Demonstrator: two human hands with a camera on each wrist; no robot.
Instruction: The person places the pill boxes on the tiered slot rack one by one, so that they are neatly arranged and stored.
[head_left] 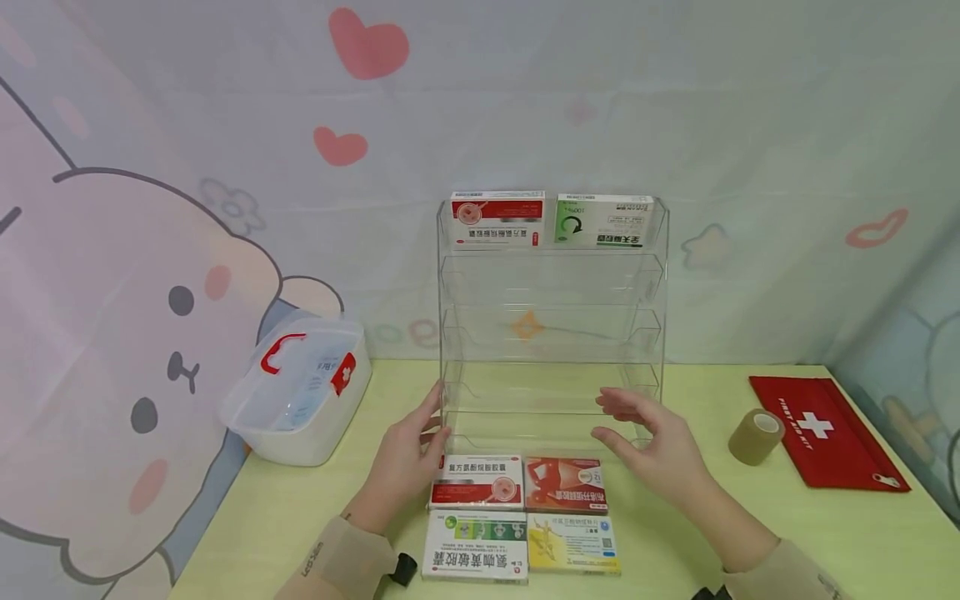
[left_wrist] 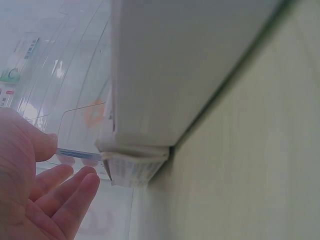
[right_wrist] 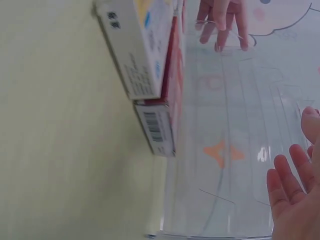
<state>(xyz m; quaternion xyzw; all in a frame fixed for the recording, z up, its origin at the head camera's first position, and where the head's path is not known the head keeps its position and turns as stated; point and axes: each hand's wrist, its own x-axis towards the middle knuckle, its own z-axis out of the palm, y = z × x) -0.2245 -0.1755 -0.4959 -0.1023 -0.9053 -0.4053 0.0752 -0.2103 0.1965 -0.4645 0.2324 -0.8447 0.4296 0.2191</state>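
Observation:
A clear acrylic tiered rack (head_left: 551,387) stands on the table. My left hand (head_left: 408,458) is at its lower left side, the panel edge passing between thumb and spread fingers. In the left wrist view the thumb tip (left_wrist: 50,145) is right at that edge. My right hand (head_left: 652,442) hovers by the lower right side, fingers apart and holding nothing. Before the rack lie a red-and-white medicine box (head_left: 477,483), a red medicine box (head_left: 566,485), a green-and-white medicine box (head_left: 476,546) and a yellow-and-white medicine box (head_left: 573,543).
On the rack's top tier stand a red-and-white box (head_left: 498,221) and a green-and-white box (head_left: 604,222). A white lidded first aid box (head_left: 300,392) sits at the left. At the right are a brown tape roll (head_left: 755,437) and a red first aid pouch (head_left: 828,433). A printed cloth (head_left: 750,125) hangs behind.

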